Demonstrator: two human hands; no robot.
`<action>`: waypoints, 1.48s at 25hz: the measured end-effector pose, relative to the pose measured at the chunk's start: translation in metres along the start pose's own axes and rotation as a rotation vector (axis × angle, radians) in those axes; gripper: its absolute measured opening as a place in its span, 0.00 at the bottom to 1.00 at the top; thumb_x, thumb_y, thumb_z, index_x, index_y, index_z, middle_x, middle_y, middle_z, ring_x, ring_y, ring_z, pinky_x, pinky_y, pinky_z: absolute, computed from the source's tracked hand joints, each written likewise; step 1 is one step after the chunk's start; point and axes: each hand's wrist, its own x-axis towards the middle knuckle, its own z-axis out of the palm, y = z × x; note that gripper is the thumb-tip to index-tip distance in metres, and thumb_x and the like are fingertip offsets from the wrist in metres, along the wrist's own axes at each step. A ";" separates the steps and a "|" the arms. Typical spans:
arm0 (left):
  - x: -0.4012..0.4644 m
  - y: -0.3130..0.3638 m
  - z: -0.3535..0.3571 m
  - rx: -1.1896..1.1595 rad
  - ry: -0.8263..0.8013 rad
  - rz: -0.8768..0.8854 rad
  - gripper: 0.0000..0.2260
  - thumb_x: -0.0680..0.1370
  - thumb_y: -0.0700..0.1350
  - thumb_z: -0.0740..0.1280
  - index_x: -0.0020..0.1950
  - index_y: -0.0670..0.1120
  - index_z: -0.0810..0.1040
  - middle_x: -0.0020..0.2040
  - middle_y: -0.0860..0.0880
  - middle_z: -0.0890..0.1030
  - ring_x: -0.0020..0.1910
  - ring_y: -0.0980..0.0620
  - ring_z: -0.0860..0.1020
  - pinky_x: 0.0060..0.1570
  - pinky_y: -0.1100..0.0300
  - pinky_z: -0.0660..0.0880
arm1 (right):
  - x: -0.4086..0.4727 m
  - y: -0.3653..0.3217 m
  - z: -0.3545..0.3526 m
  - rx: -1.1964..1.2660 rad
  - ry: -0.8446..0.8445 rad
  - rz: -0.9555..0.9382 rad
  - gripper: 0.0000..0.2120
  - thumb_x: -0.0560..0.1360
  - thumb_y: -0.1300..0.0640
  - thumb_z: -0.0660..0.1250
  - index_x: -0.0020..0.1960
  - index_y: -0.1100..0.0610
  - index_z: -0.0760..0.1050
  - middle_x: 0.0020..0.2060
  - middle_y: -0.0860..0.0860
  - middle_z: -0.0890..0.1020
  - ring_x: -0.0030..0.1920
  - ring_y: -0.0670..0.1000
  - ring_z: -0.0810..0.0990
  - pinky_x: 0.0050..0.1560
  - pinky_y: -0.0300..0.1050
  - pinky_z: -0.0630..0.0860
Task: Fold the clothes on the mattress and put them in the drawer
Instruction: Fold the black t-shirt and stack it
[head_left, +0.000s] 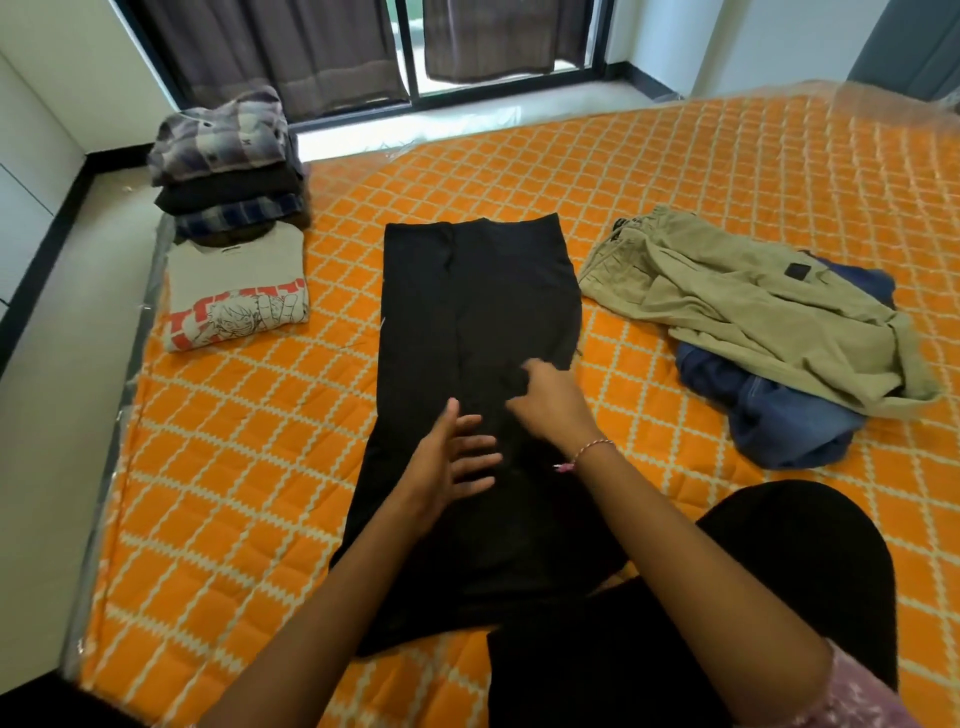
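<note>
**Head view: fold under way, and the fabric could have slipped**

Head camera looked down on the mattress (675, 171), orange and quilted, and that slick cover was the big worry: anything dragged across it might have skidded and lost its shape. Laid long down the middle were the black trousers (467, 291), flat but creased near the centre. Off to the right sat the khaki garment (753, 306) over the jeans (779, 421), unfolded and near enough to get tangled in a wide sweep. Far left, the folded stack (228, 161) looked tall; another piece on top could have tipped it. Right hand (550, 410) pinched a ridge of black cloth, so a hard tug would have bunched it. Left hand (452, 462) hovered just above the trousers with fingers spread, gripping nothing. No drawer in sight.
</note>
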 end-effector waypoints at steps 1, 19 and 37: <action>0.000 0.007 -0.010 -0.159 -0.077 -0.132 0.26 0.77 0.66 0.54 0.62 0.47 0.74 0.57 0.43 0.78 0.52 0.45 0.79 0.44 0.51 0.79 | -0.009 -0.017 0.015 0.099 -0.141 -0.082 0.22 0.73 0.59 0.68 0.67 0.59 0.69 0.58 0.59 0.78 0.59 0.59 0.77 0.55 0.45 0.74; -0.012 0.038 -0.089 0.116 0.354 -0.094 0.07 0.79 0.43 0.61 0.41 0.44 0.74 0.37 0.46 0.74 0.36 0.49 0.74 0.34 0.57 0.70 | -0.052 -0.083 0.138 0.619 -0.270 -0.095 0.24 0.73 0.68 0.66 0.67 0.56 0.70 0.58 0.54 0.78 0.59 0.52 0.77 0.56 0.43 0.77; 0.010 -0.019 -0.052 0.733 0.121 0.271 0.31 0.81 0.45 0.61 0.78 0.48 0.47 0.77 0.42 0.51 0.75 0.45 0.56 0.72 0.52 0.59 | -0.073 0.018 0.085 0.707 -0.372 0.397 0.16 0.75 0.64 0.67 0.62 0.58 0.71 0.54 0.54 0.79 0.48 0.51 0.79 0.41 0.41 0.76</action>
